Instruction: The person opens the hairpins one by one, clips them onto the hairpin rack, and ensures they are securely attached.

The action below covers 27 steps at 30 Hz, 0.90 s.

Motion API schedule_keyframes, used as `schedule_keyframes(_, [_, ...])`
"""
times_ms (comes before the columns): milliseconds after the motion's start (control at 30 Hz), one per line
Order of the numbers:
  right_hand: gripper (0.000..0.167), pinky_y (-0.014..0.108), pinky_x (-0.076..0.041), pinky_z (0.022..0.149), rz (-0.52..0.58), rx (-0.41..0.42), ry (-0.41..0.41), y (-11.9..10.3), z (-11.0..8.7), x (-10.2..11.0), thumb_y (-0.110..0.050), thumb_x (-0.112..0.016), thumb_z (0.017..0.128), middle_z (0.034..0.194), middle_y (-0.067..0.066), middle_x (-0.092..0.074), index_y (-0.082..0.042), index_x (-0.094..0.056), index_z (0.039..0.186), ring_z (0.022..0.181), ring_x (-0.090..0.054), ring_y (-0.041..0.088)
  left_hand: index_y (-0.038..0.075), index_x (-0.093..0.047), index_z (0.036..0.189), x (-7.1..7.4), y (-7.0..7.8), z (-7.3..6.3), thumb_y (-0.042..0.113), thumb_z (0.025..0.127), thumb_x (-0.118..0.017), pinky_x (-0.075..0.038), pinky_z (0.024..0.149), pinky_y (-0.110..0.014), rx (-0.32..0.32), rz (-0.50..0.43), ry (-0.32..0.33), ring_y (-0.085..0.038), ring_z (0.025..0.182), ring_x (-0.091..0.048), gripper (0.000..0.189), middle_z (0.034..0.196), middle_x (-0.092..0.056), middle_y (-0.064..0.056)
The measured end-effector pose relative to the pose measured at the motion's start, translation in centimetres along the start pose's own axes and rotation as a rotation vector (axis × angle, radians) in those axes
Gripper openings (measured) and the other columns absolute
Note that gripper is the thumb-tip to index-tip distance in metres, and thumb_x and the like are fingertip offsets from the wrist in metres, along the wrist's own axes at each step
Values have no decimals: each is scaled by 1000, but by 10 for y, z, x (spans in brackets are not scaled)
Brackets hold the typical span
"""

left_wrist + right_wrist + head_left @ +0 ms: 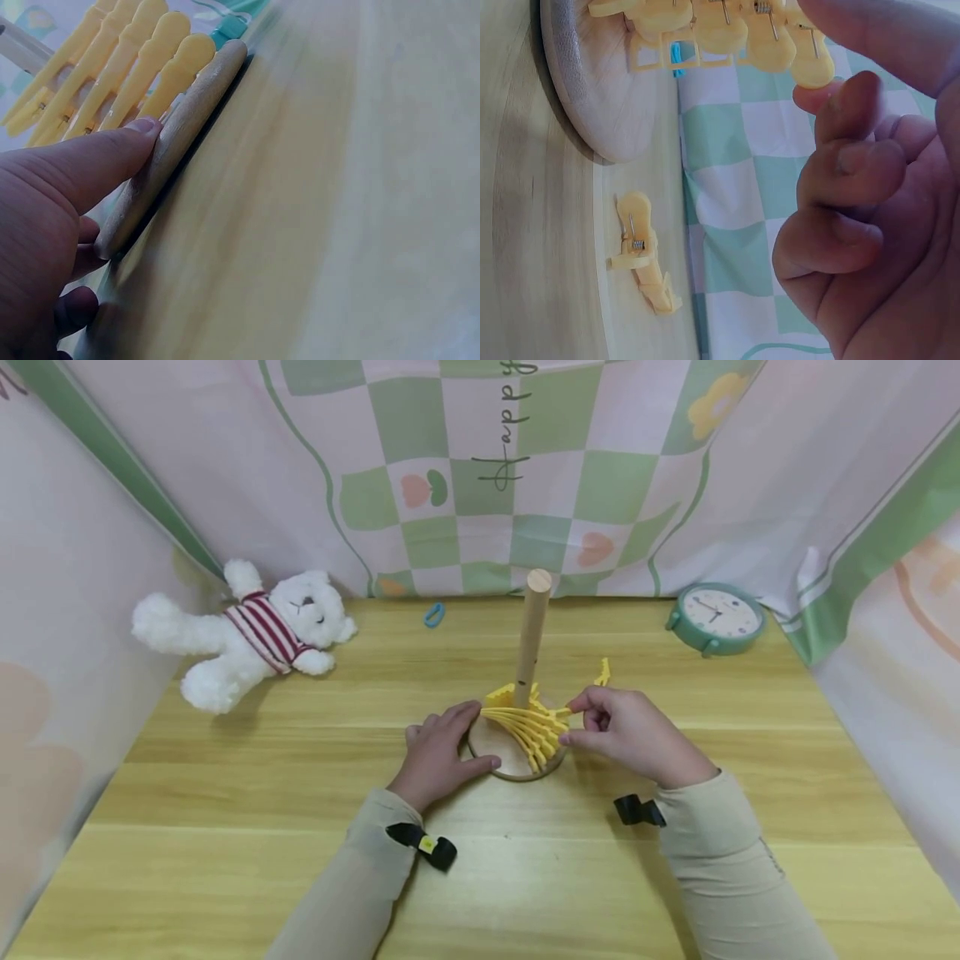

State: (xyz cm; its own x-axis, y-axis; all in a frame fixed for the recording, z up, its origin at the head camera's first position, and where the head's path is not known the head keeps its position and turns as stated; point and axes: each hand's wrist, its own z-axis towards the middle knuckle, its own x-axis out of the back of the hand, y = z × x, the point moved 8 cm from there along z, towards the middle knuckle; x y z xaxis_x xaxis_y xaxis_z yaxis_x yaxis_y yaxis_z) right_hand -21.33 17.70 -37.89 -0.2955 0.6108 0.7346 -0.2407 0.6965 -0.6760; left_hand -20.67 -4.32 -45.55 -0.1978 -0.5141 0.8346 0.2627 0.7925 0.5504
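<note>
A wooden stand has a round base [498, 755] and an upright post [532, 635]. Several yellow plastic clothespins [527, 733] fan out in a row over the base, beside the post; metal springs show on them in the right wrist view. My left hand [441, 758] holds the base at its left edge, with the thumb [112, 161] against the rim. On the right, my right hand [626, 727] pinches the outer end of the topmost clothespin [812, 60] between thumb and index finger. Its other fingers are curled. One loose clothespin [639, 251] lies on the table behind that hand.
A white teddy bear [262, 631] in a striped sweater lies at the back left. Near the back edge is a small blue ring [434, 615]. A green round clock [717, 618] lies at the back right. Patterned curtains [480, 485] hang around the wooden table [300, 843].
</note>
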Motion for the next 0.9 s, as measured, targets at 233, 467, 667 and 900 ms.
schedule_keyframes(233, [35, 28, -45, 62, 14, -1, -3, 1, 0, 1, -24, -81, 86, 76, 0, -56, -1, -69, 109, 68, -51, 16, 19, -39, 156, -1, -1, 0, 60, 86, -70, -25, 92, -46, -6, -4, 7, -26, 119, -47, 87, 159, -39, 2])
schedule_keyframes(467, [35, 28, -46, 62, 23, 2, -5, 0, -1, 3, -24, -81, 86, 77, 1, -56, -2, -69, 109, 69, -52, 17, 19, -40, 156, 0, -1, 0, 61, 86, -70, -25, 91, -46, -16, -4, 14, -25, 119, -48, 87, 158, -39, 2])
schedule_keyframes(667, [37, 28, -45, 62, 39, 18, -9, 4, -2, 7, -32, -80, 87, 78, 1, -57, -5, -70, 111, 69, -52, 17, 19, -39, 156, 0, -1, 1, 61, 86, -70, -25, 91, -46, -16, 1, 12, -25, 118, -48, 88, 159, -39, 2])
schedule_keyframes(900, [29, 29, -46, 62, 33, 45, 55, 14, -3, 15, -32, -71, 95, 80, 2, -60, -8, -72, 111, 70, -54, 18, 19, -38, 156, -1, -1, 0, 62, 85, -70, -26, 90, -46, -9, 3, 5, -26, 119, -48, 88, 159, -38, 2])
